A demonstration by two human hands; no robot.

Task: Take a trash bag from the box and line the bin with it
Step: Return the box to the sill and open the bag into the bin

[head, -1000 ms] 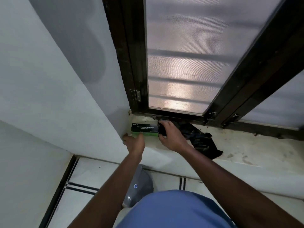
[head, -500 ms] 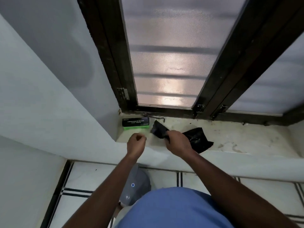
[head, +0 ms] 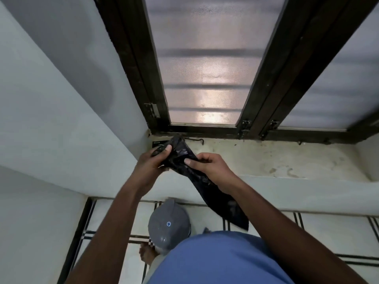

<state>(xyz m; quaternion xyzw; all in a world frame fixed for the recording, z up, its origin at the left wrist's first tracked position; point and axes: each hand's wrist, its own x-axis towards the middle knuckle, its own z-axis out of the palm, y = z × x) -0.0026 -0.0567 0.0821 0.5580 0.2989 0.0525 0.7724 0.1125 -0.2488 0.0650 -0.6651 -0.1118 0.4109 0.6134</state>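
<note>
A black trash bag [head: 180, 154] is held up in front of the window ledge by both hands. My left hand [head: 151, 165] pinches its upper left part and my right hand [head: 207, 167] pinches it on the right. The bag's long tail [head: 229, 210] hangs down under my right wrist. The trash bag box [head: 157, 144], dark with white lettering, lies in the ledge's left corner, mostly hidden behind my left hand and the bag. The grey bin [head: 169, 224] with its lid shut stands on the floor below my hands.
The stained ledge [head: 276, 158] runs to the right under a dark-framed frosted window [head: 205, 68]. A white wall [head: 51, 119] closes the left side. The tiled floor [head: 332, 232] has black lines. My bare foot [head: 146, 253] is beside the bin.
The bag has come up off the ledge. My left hand, closed and holding nothing before, now pinches the bag too. The bag's tail now hangs down over the ledge's front edge.
</note>
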